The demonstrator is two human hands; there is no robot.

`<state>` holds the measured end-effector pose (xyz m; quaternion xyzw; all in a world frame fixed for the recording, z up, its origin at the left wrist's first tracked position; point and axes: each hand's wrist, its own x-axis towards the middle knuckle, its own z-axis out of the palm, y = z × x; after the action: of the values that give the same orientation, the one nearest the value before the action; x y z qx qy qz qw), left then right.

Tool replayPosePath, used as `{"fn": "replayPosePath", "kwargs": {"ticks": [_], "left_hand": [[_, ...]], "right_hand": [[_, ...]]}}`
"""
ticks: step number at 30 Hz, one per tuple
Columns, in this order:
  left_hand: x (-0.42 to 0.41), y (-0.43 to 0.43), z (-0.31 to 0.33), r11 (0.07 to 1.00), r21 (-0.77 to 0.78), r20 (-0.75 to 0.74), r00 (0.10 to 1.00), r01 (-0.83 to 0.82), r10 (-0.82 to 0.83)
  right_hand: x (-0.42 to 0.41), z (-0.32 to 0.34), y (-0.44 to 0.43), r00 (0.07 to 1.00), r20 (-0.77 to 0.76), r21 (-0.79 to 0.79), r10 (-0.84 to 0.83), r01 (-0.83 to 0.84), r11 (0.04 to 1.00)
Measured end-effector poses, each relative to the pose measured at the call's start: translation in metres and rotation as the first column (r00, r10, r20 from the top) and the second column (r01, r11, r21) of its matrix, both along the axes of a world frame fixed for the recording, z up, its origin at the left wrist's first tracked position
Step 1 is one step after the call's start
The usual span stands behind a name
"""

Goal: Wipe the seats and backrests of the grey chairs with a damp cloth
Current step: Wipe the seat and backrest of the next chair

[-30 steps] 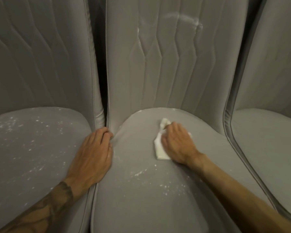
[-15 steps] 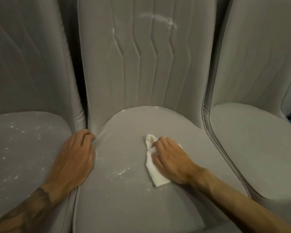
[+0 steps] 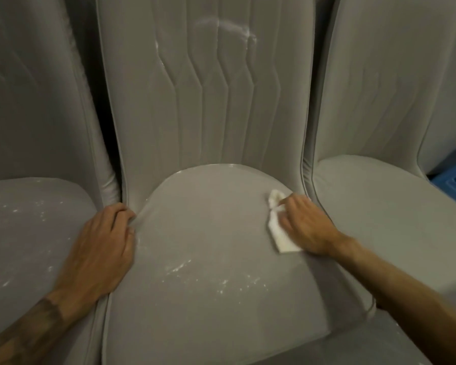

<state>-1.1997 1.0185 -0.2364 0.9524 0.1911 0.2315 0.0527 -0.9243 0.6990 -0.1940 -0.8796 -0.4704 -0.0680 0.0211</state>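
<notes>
Evidently to scrub, the right grip [image 3: 308,227], fingers nearly flat, presses the white cloth [image 3: 281,237] onto the far right corner of the middle seat [image 3: 208,233], while the left grip [image 3: 103,246] lies flat and empty, palm-down, on its left edge, probably to steady it.

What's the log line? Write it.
right hand: presses cloth on middle seat | left hand: rests at seat edge | specks: seat front
</notes>
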Motion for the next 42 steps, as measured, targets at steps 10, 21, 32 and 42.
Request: {"fn": "replayPosePath", "kwargs": {"ticks": [10, 21, 32, 42], "left_hand": [[-0.003, -0.005, 0.008, 0.998, -0.057, -0.045, 0.999, -0.029, 0.026], [-0.005, -0.003, 0.006, 0.999, -0.031, -0.049, 0.999, -0.017, 0.016], [-0.006, -0.004, 0.008, 0.999, -0.030, -0.079, 0.997, -0.023, 0.020], [-0.035, -0.019, 0.029, 0.999, 0.026, -0.143, 0.989, -0.035, 0.038]], "right_hand": [[-0.022, -0.002, -0.026, 1.000, -0.014, 0.035, -0.007, 0.007, 0.999], [-0.044, -0.004, -0.037, 0.999, 0.054, 0.069, 0.008, -0.012, 0.998], [-0.082, -0.008, -0.022, 0.999, 0.046, 0.100, 0.013, -0.018, 0.995], [-0.118, -0.006, 0.006, 0.997, -0.027, 0.047, 0.072, -0.070, 0.996]]}}
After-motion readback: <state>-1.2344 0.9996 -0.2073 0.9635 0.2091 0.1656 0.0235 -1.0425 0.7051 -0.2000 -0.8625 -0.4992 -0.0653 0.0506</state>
